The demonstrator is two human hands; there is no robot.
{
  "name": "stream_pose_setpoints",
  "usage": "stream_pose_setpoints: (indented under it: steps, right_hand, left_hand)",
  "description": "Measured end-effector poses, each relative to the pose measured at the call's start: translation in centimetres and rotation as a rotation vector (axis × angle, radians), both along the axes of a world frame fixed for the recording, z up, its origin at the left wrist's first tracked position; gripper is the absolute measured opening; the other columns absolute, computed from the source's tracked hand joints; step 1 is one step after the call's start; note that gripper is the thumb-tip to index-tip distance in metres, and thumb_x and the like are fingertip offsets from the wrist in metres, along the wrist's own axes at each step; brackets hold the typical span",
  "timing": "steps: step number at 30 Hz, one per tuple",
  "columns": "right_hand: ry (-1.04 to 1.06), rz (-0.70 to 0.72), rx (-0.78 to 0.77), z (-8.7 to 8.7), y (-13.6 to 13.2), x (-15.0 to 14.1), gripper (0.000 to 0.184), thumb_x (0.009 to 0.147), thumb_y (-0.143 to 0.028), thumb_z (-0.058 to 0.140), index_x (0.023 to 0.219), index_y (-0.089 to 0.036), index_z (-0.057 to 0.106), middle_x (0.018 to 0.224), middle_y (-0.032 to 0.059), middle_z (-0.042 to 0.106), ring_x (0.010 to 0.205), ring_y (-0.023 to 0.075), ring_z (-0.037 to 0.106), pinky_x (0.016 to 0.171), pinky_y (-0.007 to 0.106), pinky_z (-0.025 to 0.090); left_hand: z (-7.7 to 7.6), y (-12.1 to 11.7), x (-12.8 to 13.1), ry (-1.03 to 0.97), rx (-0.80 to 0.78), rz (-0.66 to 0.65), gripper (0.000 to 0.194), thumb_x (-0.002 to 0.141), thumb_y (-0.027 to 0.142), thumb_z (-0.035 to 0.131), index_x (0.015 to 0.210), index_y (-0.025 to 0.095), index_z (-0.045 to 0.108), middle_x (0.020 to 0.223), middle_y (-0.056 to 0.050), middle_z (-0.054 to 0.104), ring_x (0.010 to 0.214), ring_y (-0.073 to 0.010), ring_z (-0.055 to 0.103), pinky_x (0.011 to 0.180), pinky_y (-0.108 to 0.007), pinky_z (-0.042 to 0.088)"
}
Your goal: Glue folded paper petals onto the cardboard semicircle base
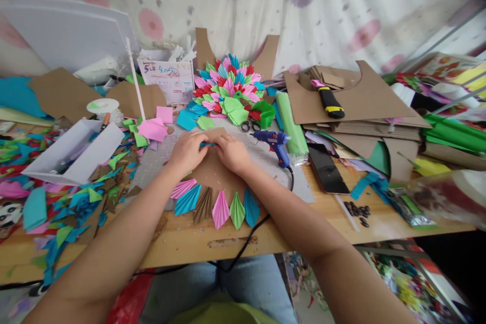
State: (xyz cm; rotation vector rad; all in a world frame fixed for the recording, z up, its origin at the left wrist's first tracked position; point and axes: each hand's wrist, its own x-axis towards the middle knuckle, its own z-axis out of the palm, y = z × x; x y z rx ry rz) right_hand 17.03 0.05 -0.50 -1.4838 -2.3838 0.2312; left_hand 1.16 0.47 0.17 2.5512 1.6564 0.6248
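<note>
My left hand (190, 149) and my right hand (232, 153) meet over a brown cardboard piece (216, 169) in the middle of the table. Between their closed fingertips shows a small piece of blue paper (207, 145), mostly covered by the fingers. Pleated paper leaves fan out along the cardboard's near edge, among them a pink leaf (220, 210), a green leaf (237, 211) and a brown leaf (203, 206). Just right of my right hand, a blue hot glue gun (274, 144) rests on the grey mat (299, 182).
Behind my hands stands a colourful pleated-paper piece (230, 83). Paper scraps (76, 207) and a white box (72, 154) crowd the left. To the right are a phone (327, 168), stacked cardboard (364, 96) with a utility knife (330, 101), and black beads (357, 210). The glue gun's cord (248, 240) crosses the front edge.
</note>
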Motion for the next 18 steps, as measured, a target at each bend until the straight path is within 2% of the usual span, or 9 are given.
stream_pose_setpoints:
  steps: [4,8,11,14,18]
  right_hand:
    - [0.092,-0.028,-0.003,0.0,-0.1,0.0,0.026,0.09,-0.022,0.042,0.11,-0.018,0.059,0.106,0.0092,0.064,0.1,0.0196,0.056,0.082,0.029,0.042]
    - [0.354,0.002,-0.06,-0.4,-0.1,0.1,0.026,0.086,-0.019,0.049,0.111,-0.017,0.057,0.095,0.0048,0.068,0.087,0.0154,0.06,0.078,0.025,0.043]
    - [0.552,-0.004,-0.142,-1.0,0.3,0.2,0.02,0.084,-0.022,0.053,0.101,-0.017,0.061,0.088,0.0023,0.068,0.078,0.013,0.061,0.073,0.023,0.044]
    - [0.742,-0.003,-0.176,-1.8,0.9,0.3,0.012,0.081,-0.026,0.056,0.088,-0.018,0.062,0.081,0.0005,0.066,0.074,0.0125,0.06,0.07,0.023,0.044]
    - [0.925,0.007,-0.223,-2.5,1.5,0.5,0.011,0.076,-0.029,0.059,0.078,-0.019,0.059,0.069,-0.002,0.061,0.063,0.0114,0.055,0.062,0.024,0.044]
  left_hand:
    - [0.2,-0.1,0.0,-0.026,-0.006,0.017,0.016,0.08,0.022,0.051,0.089,0.018,0.064,0.096,-0.007,0.066,0.093,-0.0234,0.058,0.084,-0.034,0.042]
    - [0.3,-0.2,-0.2,-0.073,0.027,0.023,0.013,0.08,0.023,0.052,0.084,0.018,0.064,0.092,-0.006,0.066,0.091,-0.0228,0.059,0.082,-0.033,0.042]
    - [0.1,-0.1,-0.2,-0.14,0.049,-0.012,0.013,0.08,0.025,0.052,0.082,0.019,0.064,0.091,-0.005,0.067,0.09,-0.0215,0.059,0.083,-0.033,0.042]
    - [-0.1,-0.2,-0.1,-0.233,0.037,-0.018,0.014,0.079,0.027,0.053,0.083,0.019,0.064,0.091,-0.005,0.067,0.09,-0.0208,0.059,0.084,-0.033,0.043]
    - [0.0,-0.5,-0.1,-0.45,-0.066,-0.035,0.02,0.075,0.03,0.058,0.092,0.02,0.063,0.098,-0.003,0.067,0.094,-0.0196,0.06,0.085,-0.031,0.044]
